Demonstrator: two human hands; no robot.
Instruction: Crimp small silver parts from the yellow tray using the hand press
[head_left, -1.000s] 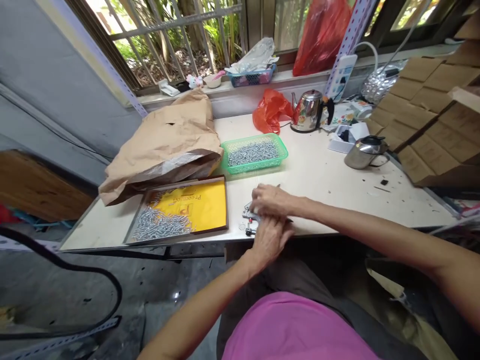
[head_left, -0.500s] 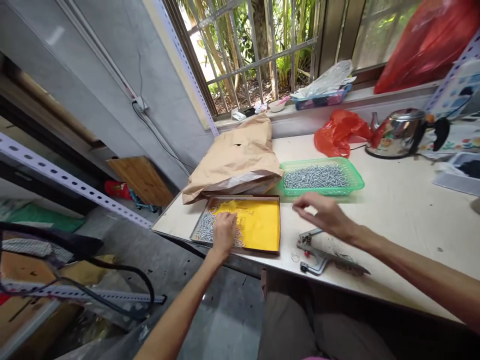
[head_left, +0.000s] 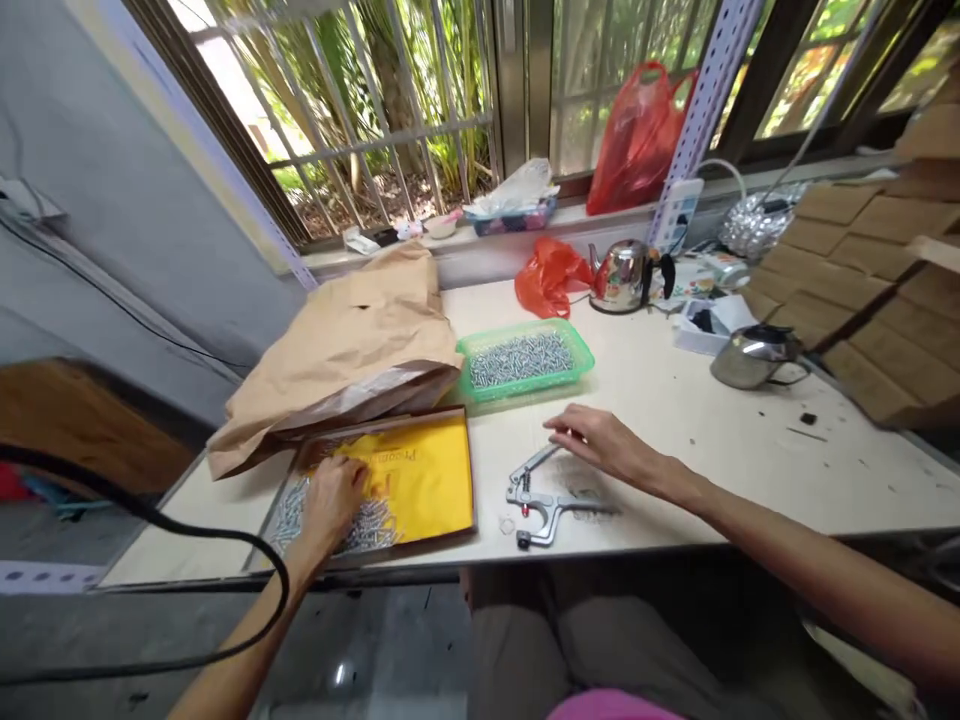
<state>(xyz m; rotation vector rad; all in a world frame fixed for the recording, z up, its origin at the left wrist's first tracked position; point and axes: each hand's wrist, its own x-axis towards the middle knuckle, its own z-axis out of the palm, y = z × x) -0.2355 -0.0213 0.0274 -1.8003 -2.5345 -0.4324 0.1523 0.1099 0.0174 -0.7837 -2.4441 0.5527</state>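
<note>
My left hand (head_left: 332,500) is inside a shallow cardboard tray (head_left: 470,470), its fingers curled down by a heap of small silvery metal pieces (head_left: 373,525) that look like screws or pins. What its fingertips hold, if anything, is hidden. Yellow paper (head_left: 431,480) with writing lines the tray. My right hand (head_left: 596,440) hovers over the table with bent fingers drawn together, close to the lever end of a grey metal clamp-like hand tool (head_left: 551,505). I cannot make out anything between those fingers. The tool lies on the tabletop and has a spring and a red part.
Behind the tray a brown paper bag (head_left: 352,330) slumps on the table. A green plastic basket (head_left: 574,375) holds many similar metal pieces. Farther back are a red plastic bag (head_left: 551,278), an electric kettle (head_left: 622,278) and a steel pot (head_left: 754,360). A black cable (head_left: 247,540) loops at left.
My view has swung to the right, bringing the steel pot into sight. My left hand stays in the tray, fingers curled. My right hand remains near the tool's lever end.
</note>
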